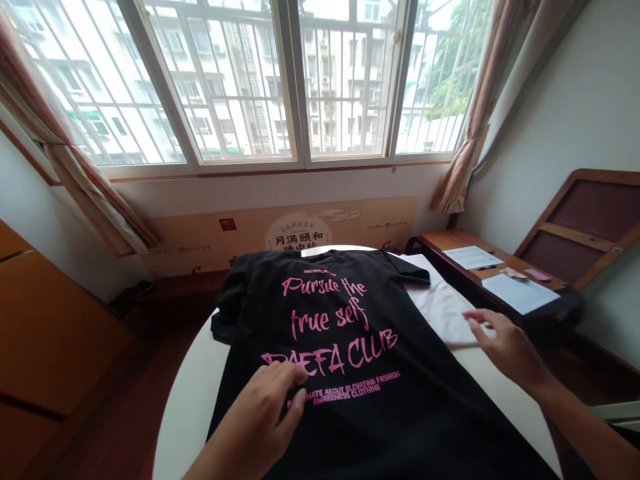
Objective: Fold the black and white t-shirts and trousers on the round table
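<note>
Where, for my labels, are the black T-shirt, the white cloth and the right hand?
Black T-shirt (pixel 325 321), head view, on the pink print.
White cloth (pixel 435 308), head view, on its visible middle.
Right hand (pixel 506 347), head view, on its back.

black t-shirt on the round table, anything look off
The black T-shirt looks uneven: its sleeve at the left of the view is bunched up, while the other sleeve lies flat over a white garment.

**Black T-shirt flat on a round white table**

Left hand down on the shirt, fingers at the pink lettering. Right hand open and raised — just beside a white garment under the shirt's sleeve. Beyond, a barred window — and a side desk with papers.
</note>
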Demonstrator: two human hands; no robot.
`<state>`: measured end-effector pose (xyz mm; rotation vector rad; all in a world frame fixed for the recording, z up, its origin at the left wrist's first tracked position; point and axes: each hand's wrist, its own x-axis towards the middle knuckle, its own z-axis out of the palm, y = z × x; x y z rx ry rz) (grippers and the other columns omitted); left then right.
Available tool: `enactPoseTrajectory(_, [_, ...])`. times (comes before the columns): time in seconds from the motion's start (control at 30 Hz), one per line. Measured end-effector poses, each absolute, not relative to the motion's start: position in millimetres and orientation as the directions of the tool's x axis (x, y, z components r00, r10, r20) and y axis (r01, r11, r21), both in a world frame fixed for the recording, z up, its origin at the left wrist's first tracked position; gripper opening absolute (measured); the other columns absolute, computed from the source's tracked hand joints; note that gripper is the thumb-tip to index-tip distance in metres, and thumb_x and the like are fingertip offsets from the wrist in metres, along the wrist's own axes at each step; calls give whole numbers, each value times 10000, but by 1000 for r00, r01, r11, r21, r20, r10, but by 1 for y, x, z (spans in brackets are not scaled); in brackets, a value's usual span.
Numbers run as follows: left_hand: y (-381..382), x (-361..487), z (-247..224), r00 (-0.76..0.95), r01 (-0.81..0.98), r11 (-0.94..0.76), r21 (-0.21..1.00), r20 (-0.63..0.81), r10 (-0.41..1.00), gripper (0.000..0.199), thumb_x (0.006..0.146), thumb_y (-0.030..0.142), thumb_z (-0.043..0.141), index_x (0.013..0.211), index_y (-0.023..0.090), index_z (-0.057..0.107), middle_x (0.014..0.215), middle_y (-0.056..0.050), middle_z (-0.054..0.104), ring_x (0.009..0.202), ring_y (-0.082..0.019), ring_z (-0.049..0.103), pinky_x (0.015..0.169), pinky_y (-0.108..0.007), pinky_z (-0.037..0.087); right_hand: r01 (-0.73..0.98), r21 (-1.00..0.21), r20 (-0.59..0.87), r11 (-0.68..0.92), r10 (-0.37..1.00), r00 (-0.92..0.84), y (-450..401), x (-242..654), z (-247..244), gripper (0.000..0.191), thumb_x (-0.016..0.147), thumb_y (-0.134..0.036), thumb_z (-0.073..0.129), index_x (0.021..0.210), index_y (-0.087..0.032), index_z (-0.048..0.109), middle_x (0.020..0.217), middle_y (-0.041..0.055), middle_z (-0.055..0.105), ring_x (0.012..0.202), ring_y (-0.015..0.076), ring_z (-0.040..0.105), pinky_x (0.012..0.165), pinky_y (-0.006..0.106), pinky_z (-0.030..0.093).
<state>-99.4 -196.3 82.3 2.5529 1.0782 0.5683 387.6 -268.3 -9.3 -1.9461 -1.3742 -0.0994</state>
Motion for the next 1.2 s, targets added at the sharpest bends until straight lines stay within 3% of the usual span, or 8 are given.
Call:
enactPoseTrajectory(0.13, [-164,-32,66,760,559,-676,480,30,649,205,1011,243,496,1085,216,685,1046,-38,702,936,-207,647,872,-356,545,864,-460,381,-204,834,400,-176,399,9,328,931,-443,529,1036,-200,723,1009,127,782,984,322,712,891,428,544])
enactPoseTrajectory(0.3, [-141,-3,24,756,521,-671,528,79,649,167,999,174,511,1070,209,658,1134,-46,644,1000,-199,601,913,-349,527,898,-390,231,-203,923,309,-78,393,16,318,955,-420,549,843,-211,762,891,88,792,876,269,733,813,339,526])
enactPoseTrajectory(0.47, [-143,-3,22,729,548,-632,548,58,682,154,970,135,532,1056,208,637,1131,-49,627,1010,-214,578,937,-381,520,909,-371,123,-190,960,251,-26,393,2,301,943,-326,566,1065,-210,816,1146,81,803,1096,274,716,953,325,519])
enactPoseTrajectory(0.67, [-140,-4,21,733,546,-602,582,16,680,157,979,159,525,1083,217,628,1143,-44,620,999,-214,579,912,-387,533,840,-315,170,-441,845,507,-22,413,-5,789,975,-410,522,1652,-73,296,1713,292,225,1499,522,345,1125,687,366])
enactPoseTrajectory(0.83, [-139,-5,20,738,542,-639,546,55,673,192,964,171,544,1119,215,648,1187,-63,644,1069,-236,600,984,-429,535,916,-272,239,-296,901,362,-27,397,-18,751,1038,-420,415,1693,-143,175,1778,172,43,1628,374,76,1278,583,155])
enactPoseTrajectory(0.97, [-149,-9,16,785,504,-736,452,115,608,539,947,277,633,1474,210,538,1568,-132,523,1441,-332,470,1195,-544,410,921,-299,24,-248,963,267,-18,396,-32,620,1072,-484,338,1614,-194,416,1702,159,353,1583,359,287,1256,634,209])
enactPoseTrajectory(1.07, [-173,-6,-6,889,358,-879,316,173,424,763,963,392,665,1629,190,353,1685,-159,378,1541,-359,371,1230,-539,380,912,-300,-49,-281,959,280,-9,407,-36,598,1090,-491,261,1581,-217,465,1696,142,369,1583,357,291,1225,713,191])
enactPoseTrajectory(1.2, [-214,11,-49,932,0,-1000,-4,362,-2,439,1100,370,486,1530,284,505,1598,-15,526,1404,-214,575,1133,-328,497,908,-300,-84,-294,956,282,-1,419,-35,605,1097,-501,226,1586,-228,455,1710,136,340,1596,337,261,1227,709,186])
